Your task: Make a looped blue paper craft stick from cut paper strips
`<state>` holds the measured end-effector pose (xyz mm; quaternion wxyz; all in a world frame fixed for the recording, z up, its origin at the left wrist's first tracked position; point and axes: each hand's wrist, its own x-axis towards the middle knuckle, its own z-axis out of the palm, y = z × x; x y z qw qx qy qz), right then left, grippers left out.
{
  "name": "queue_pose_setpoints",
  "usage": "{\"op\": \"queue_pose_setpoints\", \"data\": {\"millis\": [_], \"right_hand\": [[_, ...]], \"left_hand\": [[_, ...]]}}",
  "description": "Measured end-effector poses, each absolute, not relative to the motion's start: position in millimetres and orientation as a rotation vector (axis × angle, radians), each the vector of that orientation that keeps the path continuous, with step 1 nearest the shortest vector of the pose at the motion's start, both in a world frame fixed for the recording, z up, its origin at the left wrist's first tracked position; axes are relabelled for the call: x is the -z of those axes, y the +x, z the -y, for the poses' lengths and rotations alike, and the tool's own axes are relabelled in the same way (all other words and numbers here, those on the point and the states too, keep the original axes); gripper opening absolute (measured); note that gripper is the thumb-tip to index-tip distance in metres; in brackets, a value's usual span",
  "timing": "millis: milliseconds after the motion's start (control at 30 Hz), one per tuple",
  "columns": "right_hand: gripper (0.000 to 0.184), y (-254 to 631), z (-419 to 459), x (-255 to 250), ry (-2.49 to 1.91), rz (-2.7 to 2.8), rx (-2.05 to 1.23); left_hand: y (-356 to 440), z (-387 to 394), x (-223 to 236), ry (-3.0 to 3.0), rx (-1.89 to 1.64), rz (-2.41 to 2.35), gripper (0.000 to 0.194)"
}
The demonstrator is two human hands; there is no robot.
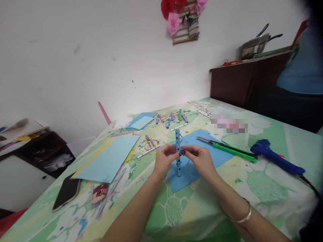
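A slim blue paper tube (pixel 178 141) with punched holes stands upright over a blue paper sheet (pixel 202 141) on the table. My left hand (pixel 163 162) has its fingers closed around the tube's middle from the left. My right hand (pixel 200 158) pinches a small dark piece (pixel 182 153) against the tube from the right. Both hands meet at the tube's middle.
Green-handled scissors (pixel 228 148) and a blue glue gun (pixel 276 156) lie to the right. Light blue and yellow sheets (pixel 107 158), a phone (pixel 67 191), rolled paper pieces (pixel 171 117) and scraps lie left and behind. A dark cabinet (pixel 242 82) stands beyond the table.
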<state>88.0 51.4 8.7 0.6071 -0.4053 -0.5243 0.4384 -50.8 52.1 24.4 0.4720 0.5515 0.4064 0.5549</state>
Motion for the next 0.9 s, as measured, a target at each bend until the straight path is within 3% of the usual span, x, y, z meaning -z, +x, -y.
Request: {"op": "queue_pose_setpoints", "data": {"millis": [900], "right_hand": [[0.017,90.4,-49.4,-4.4,-1.104,1.342,-0.917]], "left_hand": [[-49.9,-50.4,-18.2,1.315,-1.296,-1.069,0.028]]}}
